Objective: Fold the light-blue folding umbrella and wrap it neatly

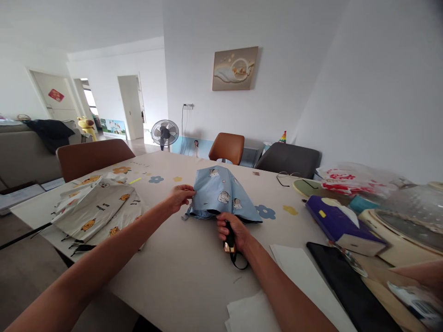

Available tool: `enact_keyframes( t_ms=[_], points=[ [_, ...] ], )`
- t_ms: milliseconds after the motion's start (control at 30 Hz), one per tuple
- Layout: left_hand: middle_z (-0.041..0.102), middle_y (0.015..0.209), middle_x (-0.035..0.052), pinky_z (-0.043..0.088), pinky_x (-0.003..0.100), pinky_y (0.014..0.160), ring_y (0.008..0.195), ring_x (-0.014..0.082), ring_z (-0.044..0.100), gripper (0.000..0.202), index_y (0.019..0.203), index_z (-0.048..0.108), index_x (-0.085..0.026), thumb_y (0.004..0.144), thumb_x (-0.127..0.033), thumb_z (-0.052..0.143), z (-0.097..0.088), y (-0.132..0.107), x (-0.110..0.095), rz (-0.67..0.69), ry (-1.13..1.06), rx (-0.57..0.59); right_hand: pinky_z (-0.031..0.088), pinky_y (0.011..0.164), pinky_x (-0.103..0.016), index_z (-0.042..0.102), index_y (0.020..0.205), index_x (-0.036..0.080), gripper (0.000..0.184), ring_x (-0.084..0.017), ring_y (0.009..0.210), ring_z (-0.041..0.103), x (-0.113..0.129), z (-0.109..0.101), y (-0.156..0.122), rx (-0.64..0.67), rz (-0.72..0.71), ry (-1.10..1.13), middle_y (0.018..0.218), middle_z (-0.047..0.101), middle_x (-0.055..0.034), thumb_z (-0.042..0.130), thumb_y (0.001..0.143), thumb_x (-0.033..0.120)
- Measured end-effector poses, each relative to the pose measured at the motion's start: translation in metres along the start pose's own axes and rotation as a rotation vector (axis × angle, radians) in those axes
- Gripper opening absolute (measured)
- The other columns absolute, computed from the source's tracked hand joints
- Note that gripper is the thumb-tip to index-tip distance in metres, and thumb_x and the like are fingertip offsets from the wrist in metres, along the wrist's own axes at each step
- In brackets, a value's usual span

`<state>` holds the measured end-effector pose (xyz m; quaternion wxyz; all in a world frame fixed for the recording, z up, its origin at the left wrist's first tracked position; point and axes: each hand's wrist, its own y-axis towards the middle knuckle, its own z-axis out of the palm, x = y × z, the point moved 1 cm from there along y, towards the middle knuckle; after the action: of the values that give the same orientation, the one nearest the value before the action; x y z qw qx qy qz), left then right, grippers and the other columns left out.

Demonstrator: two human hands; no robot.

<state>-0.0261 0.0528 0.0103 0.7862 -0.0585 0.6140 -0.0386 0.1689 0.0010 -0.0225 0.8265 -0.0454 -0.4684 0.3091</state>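
Note:
A light blue umbrella (224, 189) with cartoon prints lies loosely folded over the middle of the table, its canopy pointing away from me. My right hand (232, 230) is wrapped round its black handle, which has a shiny copper-coloured end and a black wrist loop. With fingers pinched, my left hand (182, 196) holds the left edge of the blue fabric. To the left lies a second umbrella (104, 210), cream with orange cartoon figures, partly folded; neither hand touches it.
On the right are a purple tissue box (342, 226), a black tablet-like slab (349, 286), white paper (304, 276), a cream round appliance (404, 230) and a plastic bag (360, 180). Eyeglasses (284, 180) lie farther back. Chairs (226, 147) surround the table; someone's arm (415, 272) shows at right.

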Motion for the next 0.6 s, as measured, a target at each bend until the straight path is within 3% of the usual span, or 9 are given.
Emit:
enact_keyframes(
  t_ms=[133, 267, 400, 533, 600],
  points=[
    [0.055, 0.059, -0.0009, 0.045, 0.022, 0.048, 0.050, 0.0081, 0.052, 0.015, 0.072, 0.057, -0.013, 0.060, -0.008, 0.065, 0.005, 0.004, -0.007, -0.037, -0.039, 0.018, 0.031, 0.031, -0.018, 0.035, 0.056, 0.019, 0.021, -0.003, 0.031, 0.028, 0.000, -0.001, 0.000, 0.011, 0.004, 0.006, 0.044, 0.033, 0.0094, 0.051, 0.069, 0.017],
    [0.050, 0.054, -0.0023, 0.037, 0.020, 0.039, 0.043, 0.0074, 0.048, 0.016, 0.067, 0.054, -0.014, 0.064, -0.022, 0.067, 0.006, 0.013, -0.010, -0.055, -0.036, -0.027, 0.031, 0.031, -0.019, 0.036, 0.054, 0.018, 0.021, -0.003, 0.031, 0.028, -0.001, -0.001, 0.000, 0.014, -0.008, 0.003, 0.044, 0.034, 0.0090, 0.051, 0.069, 0.018],
    [0.047, 0.051, -0.0056, 0.029, 0.017, 0.037, 0.040, 0.0052, 0.045, 0.019, 0.075, 0.057, -0.016, 0.062, -0.020, 0.070, 0.002, 0.020, -0.007, 0.014, -0.044, -0.076, 0.031, 0.031, -0.019, 0.036, 0.054, 0.018, 0.021, -0.003, 0.032, 0.028, -0.001, -0.001, 0.000, 0.020, -0.021, -0.009, 0.044, 0.034, 0.0090, 0.052, 0.069, 0.018],
    [0.049, 0.051, -0.0061, 0.032, 0.017, 0.040, 0.041, 0.0056, 0.046, 0.018, 0.079, 0.057, -0.017, 0.064, -0.019, 0.068, 0.002, 0.018, -0.011, 0.022, -0.085, -0.065, 0.031, 0.031, -0.018, 0.039, 0.059, 0.018, 0.019, -0.003, 0.032, 0.029, -0.001, -0.004, 0.002, 0.035, -0.053, 0.005, 0.046, 0.035, 0.0095, 0.055, 0.069, 0.020],
    [0.051, 0.053, -0.0050, 0.036, 0.018, 0.043, 0.045, 0.0060, 0.048, 0.013, 0.076, 0.058, -0.016, 0.067, -0.020, 0.066, 0.003, 0.014, -0.019, 0.018, -0.127, -0.005, 0.030, 0.030, -0.018, 0.040, 0.064, 0.018, 0.021, -0.003, 0.032, 0.029, -0.002, -0.005, 0.003, 0.042, -0.054, 0.027, 0.047, 0.036, 0.0101, 0.059, 0.070, 0.024]
  ],
)
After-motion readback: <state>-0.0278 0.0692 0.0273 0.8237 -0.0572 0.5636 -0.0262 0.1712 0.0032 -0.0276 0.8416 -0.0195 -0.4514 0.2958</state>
